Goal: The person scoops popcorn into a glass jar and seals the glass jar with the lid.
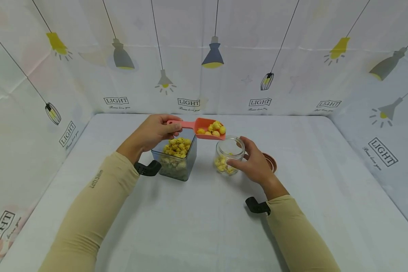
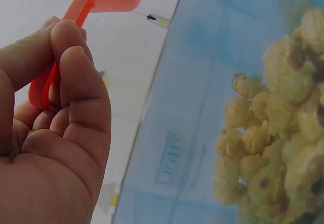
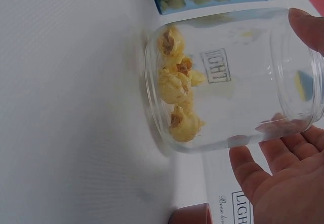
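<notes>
My left hand pinches the handle of a pink scoop between thumb and fingers. Yellow popcorn lies in the scoop's bowl, which is held nearly level above and just left of the mouth of a clear glass jar. With thumb and fingers on either side, my right hand holds the jar near its top. Several pieces of popcorn rest on the jar's bottom. Below my left hand stands a see-through bluish container with a heap of popcorn inside.
A brown round lid lies on the white tabletop, partly hidden behind my right hand. A white cloth wall printed with lamps rises behind the table and at both sides.
</notes>
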Demonstrator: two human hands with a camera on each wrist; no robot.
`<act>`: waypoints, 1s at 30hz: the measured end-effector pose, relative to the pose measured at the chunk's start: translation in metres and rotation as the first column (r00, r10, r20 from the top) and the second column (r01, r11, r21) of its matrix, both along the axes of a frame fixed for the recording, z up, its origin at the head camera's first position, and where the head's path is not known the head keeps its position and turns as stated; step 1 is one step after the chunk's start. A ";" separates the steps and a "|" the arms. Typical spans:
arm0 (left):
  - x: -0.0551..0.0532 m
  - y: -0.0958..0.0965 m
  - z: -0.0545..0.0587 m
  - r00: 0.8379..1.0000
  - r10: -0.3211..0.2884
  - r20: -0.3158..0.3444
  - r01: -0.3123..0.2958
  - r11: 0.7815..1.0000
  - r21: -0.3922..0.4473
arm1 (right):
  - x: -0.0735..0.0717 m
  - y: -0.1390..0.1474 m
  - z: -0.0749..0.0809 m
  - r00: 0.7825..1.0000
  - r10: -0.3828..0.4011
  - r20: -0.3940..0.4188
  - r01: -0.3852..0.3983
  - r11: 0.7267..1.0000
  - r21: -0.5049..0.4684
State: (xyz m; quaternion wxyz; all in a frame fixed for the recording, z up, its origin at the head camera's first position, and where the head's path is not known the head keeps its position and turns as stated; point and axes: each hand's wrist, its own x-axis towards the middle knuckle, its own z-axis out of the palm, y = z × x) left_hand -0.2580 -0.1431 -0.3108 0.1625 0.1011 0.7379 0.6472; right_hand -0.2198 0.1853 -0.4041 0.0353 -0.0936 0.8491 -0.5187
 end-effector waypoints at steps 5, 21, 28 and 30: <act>-0.002 0.005 0.000 1.000 0.024 0.019 -0.024 1.000 -0.003 | 0.000 0.000 0.000 1.000 -0.004 0.007 0.004 1.000 0.008; -0.005 0.024 -0.003 0.999 0.032 -0.029 -0.035 0.992 -0.118 | -0.001 0.000 -0.002 1.000 -0.010 0.017 0.010 1.000 0.008; -0.003 0.031 -0.002 0.999 0.019 -0.044 -0.027 0.984 -0.177 | -0.001 0.000 -0.002 1.000 -0.008 0.019 0.008 1.000 0.009; -0.002 0.034 -0.001 0.998 0.009 -0.056 -0.021 0.978 -0.210 | -0.001 0.001 -0.002 1.000 -0.009 0.018 0.009 1.000 0.008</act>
